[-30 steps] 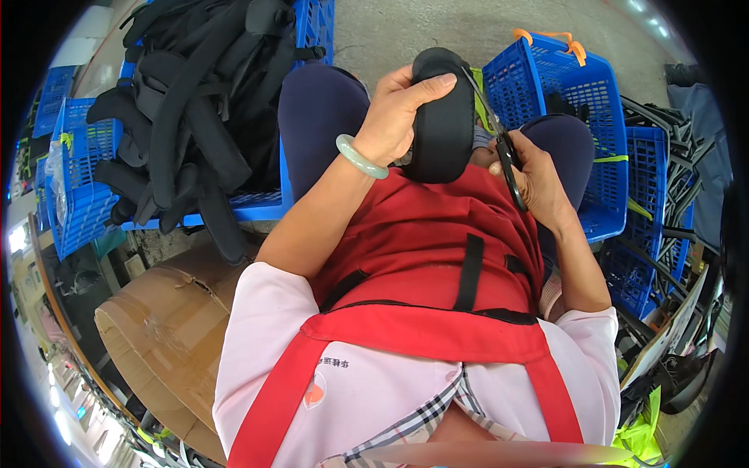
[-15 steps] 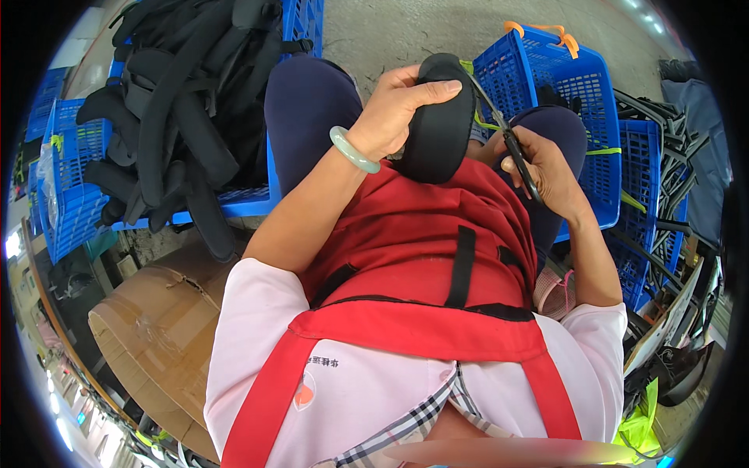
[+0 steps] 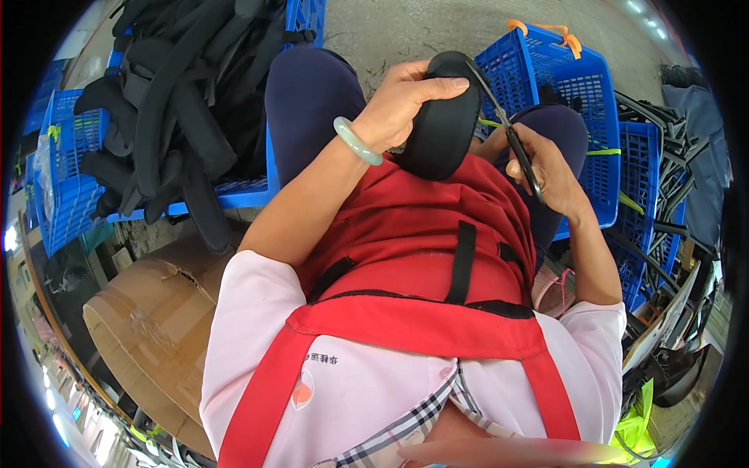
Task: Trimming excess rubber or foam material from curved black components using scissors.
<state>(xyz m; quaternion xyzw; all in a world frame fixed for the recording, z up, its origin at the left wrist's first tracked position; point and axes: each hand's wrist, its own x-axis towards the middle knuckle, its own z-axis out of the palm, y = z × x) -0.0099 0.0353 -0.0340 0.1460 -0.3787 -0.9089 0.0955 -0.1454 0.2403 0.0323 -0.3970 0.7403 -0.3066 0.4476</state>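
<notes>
My left hand (image 3: 396,105) is closed on a black padded fabric piece (image 3: 443,140), its thumb flat on the near face and the fingers behind. The piece is bent into a curved loop above my lap. My right hand (image 3: 546,165) grips black-handled scissors (image 3: 521,152), whose blades point up and away along the right edge of the padded piece. Whether the blades touch the fabric, I cannot tell. A pale green bangle (image 3: 357,141) circles my left wrist.
A blue crate (image 3: 269,175) at the left is heaped with black padded pieces (image 3: 187,109). Blue baskets (image 3: 581,86) stand at the right, one with an orange tie. Black bars (image 3: 675,164) lie beside them. A cardboard box (image 3: 156,312) stands near my left elbow.
The padded piece has shifted very slightly right and tilted a little in my left hand. The scissors stay along its right edge, and both grips hold.
</notes>
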